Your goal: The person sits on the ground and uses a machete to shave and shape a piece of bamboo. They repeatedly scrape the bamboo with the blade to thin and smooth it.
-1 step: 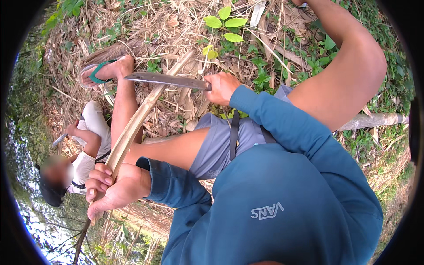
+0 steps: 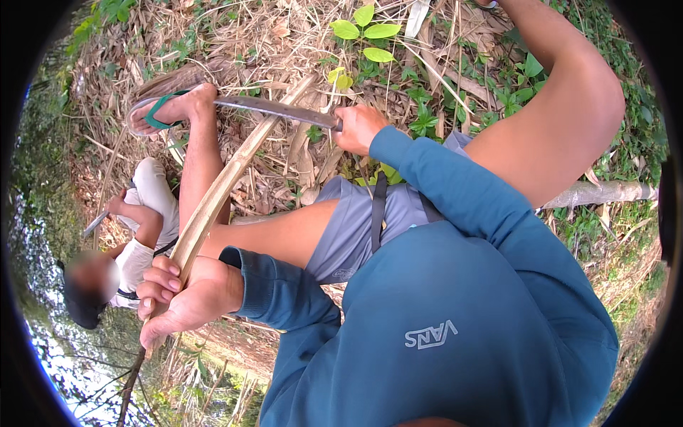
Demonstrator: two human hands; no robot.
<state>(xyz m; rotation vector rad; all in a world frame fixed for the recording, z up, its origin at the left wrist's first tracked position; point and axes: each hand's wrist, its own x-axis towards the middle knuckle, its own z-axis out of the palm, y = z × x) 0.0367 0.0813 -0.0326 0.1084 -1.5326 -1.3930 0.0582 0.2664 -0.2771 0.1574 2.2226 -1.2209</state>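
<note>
My left hand (image 2: 188,293) is closed around the near end of a long, pale split wood strip (image 2: 226,181), fingers curled over it and thumb along its lower end. The strip slants up and to the right, past my bare leg. In my right hand (image 2: 360,130) is the handle of a machete (image 2: 281,110), mostly hidden by the fingers. Its dark, worn blade points left and crosses the strip close to the far end. Whether the edge touches the wood I cannot tell. The blade's tip appears beside my foot in a green-strapped sandal (image 2: 168,110).
Dry leaves and stalks (image 2: 245,50) cover the ground, with a green seedling (image 2: 366,32) at the top. At the left sits another person (image 2: 142,242) in light clothes and a dark cap, holding a blade. A thin log (image 2: 605,193) lies right of my thigh.
The machete has shifted slightly up and to the right, nearer the strip's far end, its tip tilting upward. My left hand and the strip stay almost in place.
</note>
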